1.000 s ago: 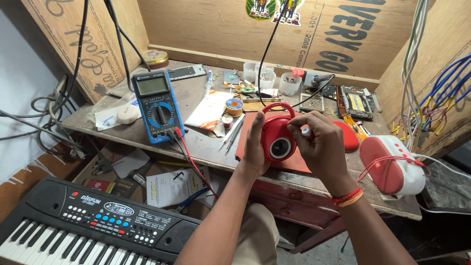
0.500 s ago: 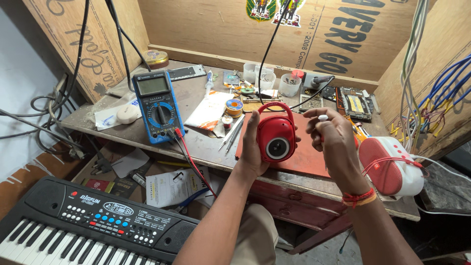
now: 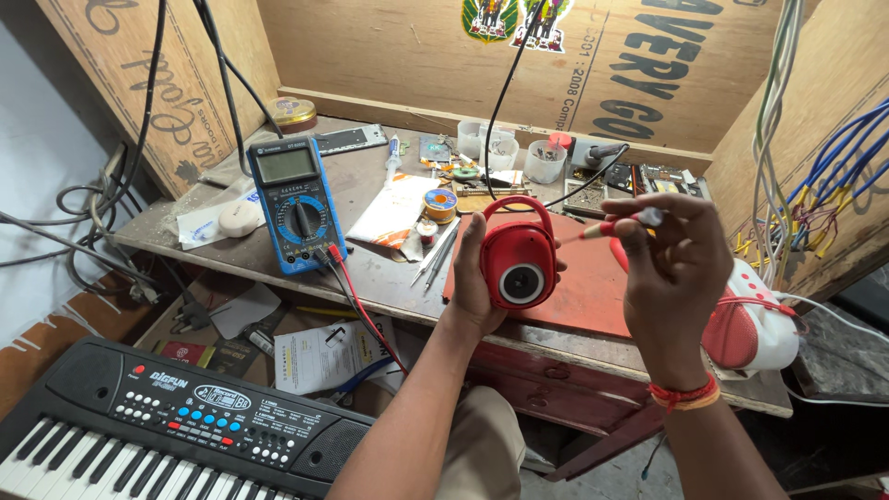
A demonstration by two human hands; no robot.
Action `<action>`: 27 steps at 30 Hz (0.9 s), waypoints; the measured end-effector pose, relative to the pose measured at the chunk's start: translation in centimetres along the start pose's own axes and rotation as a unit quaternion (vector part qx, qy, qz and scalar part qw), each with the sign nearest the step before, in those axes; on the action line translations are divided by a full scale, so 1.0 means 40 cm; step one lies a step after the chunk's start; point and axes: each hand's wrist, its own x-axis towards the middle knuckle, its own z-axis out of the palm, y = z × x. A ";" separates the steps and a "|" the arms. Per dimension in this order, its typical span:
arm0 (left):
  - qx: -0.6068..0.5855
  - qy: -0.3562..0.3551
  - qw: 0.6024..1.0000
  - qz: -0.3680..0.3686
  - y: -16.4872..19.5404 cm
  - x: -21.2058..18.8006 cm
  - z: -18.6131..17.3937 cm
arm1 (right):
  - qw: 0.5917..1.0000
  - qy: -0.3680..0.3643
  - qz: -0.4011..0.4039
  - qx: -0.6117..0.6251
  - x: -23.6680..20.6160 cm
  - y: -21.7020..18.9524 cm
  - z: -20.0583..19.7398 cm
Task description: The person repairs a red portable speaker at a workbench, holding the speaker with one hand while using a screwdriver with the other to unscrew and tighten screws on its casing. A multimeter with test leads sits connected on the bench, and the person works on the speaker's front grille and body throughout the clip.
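Left hand (image 3: 474,278) gripping small red speaker (image 3: 519,254) from behind, fingers curled round its left side, thumb side hidden behind the casing. Speaker being held upright over red mat (image 3: 593,292), round grey-white face toward the camera, red carry loop arching above the fingertips.

Right hand (image 3: 674,268) pinching a thin screwdriver (image 3: 619,223) between thumb and fingertips, remaining fingers folded in. Tool pointing left from the fingers, tip hovering near the speaker's upper right edge; touching or not, cannot tell. Orange and red thread band sitting on the right wrist.

Just beyond the right knuckles, a second red-and-white device (image 3: 745,319) lying on the bench's right end, partly hidden by the hand. Well left of the left fingers, blue multimeter (image 3: 296,206) lying face up, red and black leads trailing off the bench edge. Between multimeter and left fingers: solder reel (image 3: 441,204), tweezers (image 3: 435,255), a folded white paper. Beyond the speaker, small clear cups (image 3: 542,162) and loose parts standing along the plywood back wall. Below the left forearm, black keyboard (image 3: 176,426) sitting at lower left.
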 end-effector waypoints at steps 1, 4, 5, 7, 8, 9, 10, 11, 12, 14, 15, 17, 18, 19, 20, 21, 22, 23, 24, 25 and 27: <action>-0.003 -0.002 1.000 -0.002 0.000 0.001 -0.001 | 1.000 0.005 -0.008 0.027 -0.007 -0.001 -0.001; -0.014 -0.005 1.000 -0.008 0.001 0.001 -0.003 | 0.996 0.010 -0.030 0.084 -0.027 0.000 -0.003; -0.019 -0.006 1.000 -0.010 0.002 0.001 -0.004 | 0.996 0.006 -0.036 0.085 -0.033 -0.001 -0.002; -0.021 -0.002 1.000 -0.010 0.002 0.001 -0.003 | 0.995 -0.003 -0.050 0.089 -0.041 -0.001 0.000; -0.017 0.002 1.000 -0.009 0.002 0.001 -0.003 | 0.994 -0.007 -0.058 0.093 -0.044 -0.002 0.002; -0.014 0.007 1.000 -0.006 0.002 0.001 -0.003 | 0.994 -0.010 -0.060 0.093 -0.048 -0.003 0.004; -0.008 0.010 1.000 -0.006 0.002 0.000 -0.003 | 0.994 -0.013 -0.063 0.094 -0.051 -0.004 0.007; -0.002 0.012 1.000 -0.006 0.002 -0.001 -0.003 | 0.994 -0.015 -0.059 0.092 -0.054 -0.005 0.009; 0.004 0.015 1.000 -0.005 0.003 -0.002 -0.004 | 0.994 -0.017 -0.056 0.091 -0.057 -0.006 0.011; 0.005 0.002 1.000 0.002 0.003 -0.004 -0.004 | 0.993 -0.020 -0.064 0.097 -0.059 -0.006 0.016; 0.005 -0.004 1.000 0.005 0.004 -0.004 -0.004 | 0.992 -0.022 -0.068 0.100 -0.059 -0.006 0.017; 0.002 0.005 1.000 0.001 0.003 -0.002 -0.002 | 0.993 -0.020 -0.068 0.093 -0.060 -0.006 0.017; 0.001 0.009 1.000 -0.002 0.003 -0.003 -0.002 | 0.993 -0.019 -0.068 0.090 -0.061 -0.006 0.017; 0.003 0.009 1.000 -0.002 0.003 -0.003 -0.002 | 0.993 -0.018 -0.066 0.091 -0.061 -0.006 0.016; 0.006 0.009 1.000 -0.003 0.004 -0.004 -0.002 | 0.994 -0.016 -0.064 0.092 -0.062 -0.006 0.016; 0.008 0.008 1.000 -0.003 0.004 -0.004 -0.001 | 0.994 -0.015 -0.063 0.092 -0.062 -0.005 0.016; 0.006 0.006 1.000 -0.004 0.005 -0.004 -0.001 | 0.994 -0.013 -0.067 0.087 -0.062 -0.005 0.015; 0.003 0.005 1.000 -0.005 0.005 -0.005 0.000 | 0.994 -0.011 -0.072 0.082 -0.063 -0.006 0.014; 0.001 0.003 1.000 -0.006 0.006 -0.004 0.000 | 0.994 -0.009 -0.076 0.077 -0.063 -0.005 0.014; 0.000 0.003 1.000 -0.007 0.007 -0.005 0.000 | 0.993 -0.010 -0.080 0.088 -0.064 -0.005 0.014; -0.002 0.004 1.000 -0.009 0.009 -0.006 0.000 | 0.991 -0.011 -0.086 0.104 -0.065 -0.005 0.014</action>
